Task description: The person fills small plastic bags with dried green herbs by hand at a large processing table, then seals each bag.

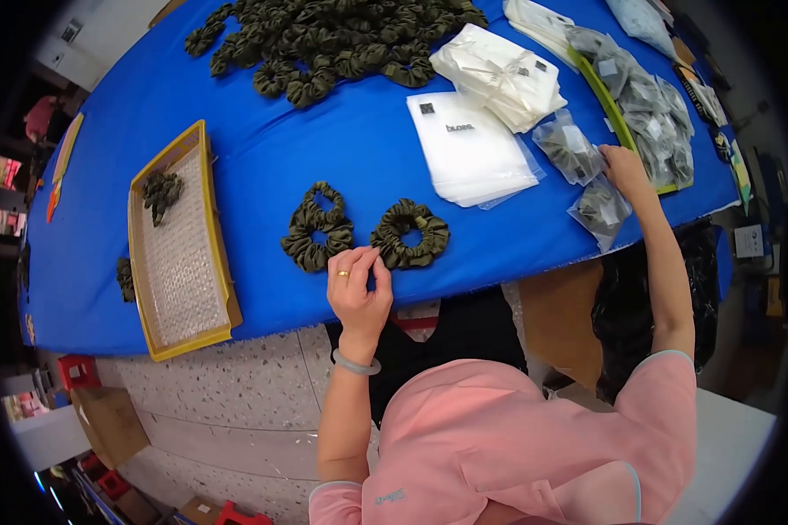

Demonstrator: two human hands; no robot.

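My left hand (359, 284), wearing a ring, has its fingers closed at the left edge of a dark green scrunchie (432, 234) near the table's front edge. Just left of it lie two more scrunchies, a large one (299, 241) and a smaller one (328, 194) overlapping behind. Over on the right, my right hand (626, 171) is closed at the edge of a clear plastic bag (569, 147) with a scrunchie inside; its fingertips are partly hidden. Another bagged scrunchie (601, 210) lies just below that hand.
A yellow-rimmed tray (212, 206) with a scrunchie stands left. Loose scrunchies (333, 39) are heaped at the back of the blue-covered table (263, 166). Stacks of white printed bags (468, 157) lie right of centre. Several bagged scrunchies (652, 109) fill a green-edged container (608, 96).
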